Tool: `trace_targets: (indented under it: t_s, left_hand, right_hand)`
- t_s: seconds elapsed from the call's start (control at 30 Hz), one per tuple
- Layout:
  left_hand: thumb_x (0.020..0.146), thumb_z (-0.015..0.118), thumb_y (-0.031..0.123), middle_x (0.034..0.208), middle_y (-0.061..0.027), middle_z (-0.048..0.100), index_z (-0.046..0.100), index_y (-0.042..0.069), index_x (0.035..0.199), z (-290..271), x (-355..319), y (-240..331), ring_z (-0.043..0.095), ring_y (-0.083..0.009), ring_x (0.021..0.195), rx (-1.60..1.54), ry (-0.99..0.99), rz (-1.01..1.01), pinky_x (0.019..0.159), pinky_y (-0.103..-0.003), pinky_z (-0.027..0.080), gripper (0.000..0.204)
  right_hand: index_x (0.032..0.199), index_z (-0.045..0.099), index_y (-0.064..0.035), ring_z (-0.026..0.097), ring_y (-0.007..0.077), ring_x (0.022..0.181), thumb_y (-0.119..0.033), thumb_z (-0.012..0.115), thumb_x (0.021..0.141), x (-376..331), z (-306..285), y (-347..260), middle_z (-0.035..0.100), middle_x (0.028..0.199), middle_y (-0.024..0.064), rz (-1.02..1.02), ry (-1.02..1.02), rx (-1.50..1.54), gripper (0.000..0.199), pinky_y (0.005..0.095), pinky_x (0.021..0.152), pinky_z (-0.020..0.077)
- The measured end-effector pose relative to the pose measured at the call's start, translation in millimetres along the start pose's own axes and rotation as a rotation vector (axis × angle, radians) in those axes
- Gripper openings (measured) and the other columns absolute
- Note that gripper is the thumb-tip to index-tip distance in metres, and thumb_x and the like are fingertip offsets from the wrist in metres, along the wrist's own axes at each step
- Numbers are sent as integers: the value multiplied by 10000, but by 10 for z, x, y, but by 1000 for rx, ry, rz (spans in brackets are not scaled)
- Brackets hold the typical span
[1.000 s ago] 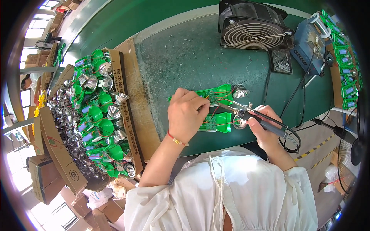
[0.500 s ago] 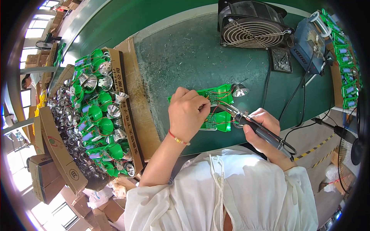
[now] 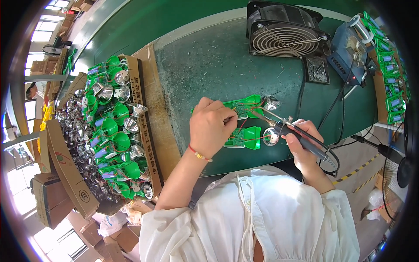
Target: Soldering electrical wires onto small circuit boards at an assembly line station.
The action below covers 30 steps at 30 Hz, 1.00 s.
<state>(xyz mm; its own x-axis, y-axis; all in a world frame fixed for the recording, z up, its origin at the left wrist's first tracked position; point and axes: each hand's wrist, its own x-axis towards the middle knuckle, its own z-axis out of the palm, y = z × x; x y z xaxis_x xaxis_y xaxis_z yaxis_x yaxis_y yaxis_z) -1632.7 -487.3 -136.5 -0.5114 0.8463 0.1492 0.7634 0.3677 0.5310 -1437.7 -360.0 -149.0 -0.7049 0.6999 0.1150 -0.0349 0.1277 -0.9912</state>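
Green plastic housing (image 3: 244, 107) with its circuit board sits pinned under our left hand (image 3: 212, 126), fingers pressed together on the board's near end. Our right hand (image 3: 301, 142) is clamped around the soldering iron (image 3: 301, 139), tip reaching just past the left fingertips onto the board (exact contact spot too small to tell). Second green housing (image 3: 242, 137) lies just below that grip, silver reflector (image 3: 270, 136) touching the iron hand. Cardboard tray (image 3: 144, 118) of more units is well left of both.
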Motion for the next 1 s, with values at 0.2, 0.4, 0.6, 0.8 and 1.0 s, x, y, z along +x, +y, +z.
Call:
trace_targets:
  t_s: [0.2,0.4,0.6,0.8,1.0]
  left_hand:
    - [600,668,92,923,-88,588,647,112,933,-363,188,-180,560,-266,811,136,-211,55,722,-339,471,334]
    - [543,673,229,912,-134,607,611,98,1035,-786,855,-550,594,-284,853,364,-354,-91,770,-360,473,512]
    - [707,643,277,1017,-166,588,516,120,1173,-725,1994,-1568,584,-320,909,472,275,-268,787,-402,471,508]
    - [835,503,276,1357,-249,281,234,93,1357,-284,1946,-1837,358,-400,1205,284,257,-221,953,-444,358,616]
    - [772,568,90,919,-74,606,594,-11,968,-540,702,-309,553,-156,793,-467,335,-11,737,-261,442,222]
  right_hand:
    - [871,526,27,529,90,625,-106,648,774,146,-117,-56,589,780,102,77,74,157,205,204,550,420]
    - [869,520,28,542,113,636,-101,613,782,254,-263,-86,568,767,101,27,185,61,182,211,561,446]
    - [862,515,32,546,120,652,-107,612,785,283,-279,-118,562,760,101,97,173,87,186,229,588,458]
    - [843,517,30,545,127,649,-111,618,788,274,-252,-38,557,751,103,98,153,56,182,243,598,462]
    - [853,515,32,539,110,638,-113,630,775,180,-274,192,538,778,87,117,241,90,201,223,575,465]
